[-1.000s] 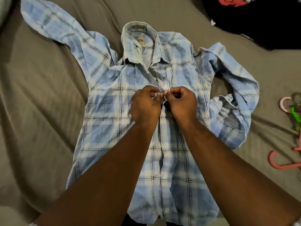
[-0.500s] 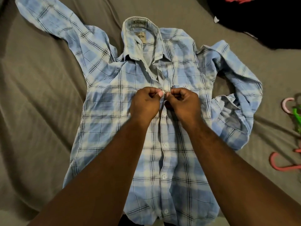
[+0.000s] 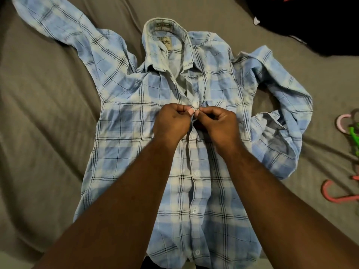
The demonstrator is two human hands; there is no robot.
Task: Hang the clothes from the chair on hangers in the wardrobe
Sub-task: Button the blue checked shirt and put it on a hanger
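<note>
A light blue plaid shirt point(image 3: 136, 117) lies face up and spread out on a grey-brown sheet point(image 3: 42, 117), collar at the top. The lower buttons are fastened and the collar area gapes. My left hand point(image 3: 172, 123) pinches the left edge of the button placket at chest height. My right hand point(image 3: 217, 123) pinches the right edge just opposite, fingertips nearly touching. Both forearms reach up from the bottom of the view and hide part of the shirt's lower front. Plastic hangers, pink point(image 3: 342, 123), green point(image 3: 354, 134) and red point(image 3: 330, 193), lie at the right edge.
A black garment point(image 3: 310, 22) with a red patch lies at the top right corner. The sheet is creased into long folds on the left. The shirt's right sleeve is bunched up beside the hangers.
My hands keep pinching the placket at the same button, with only small finger shifts. The view has tilted slightly, so the shirt sits a little higher in the frame.
</note>
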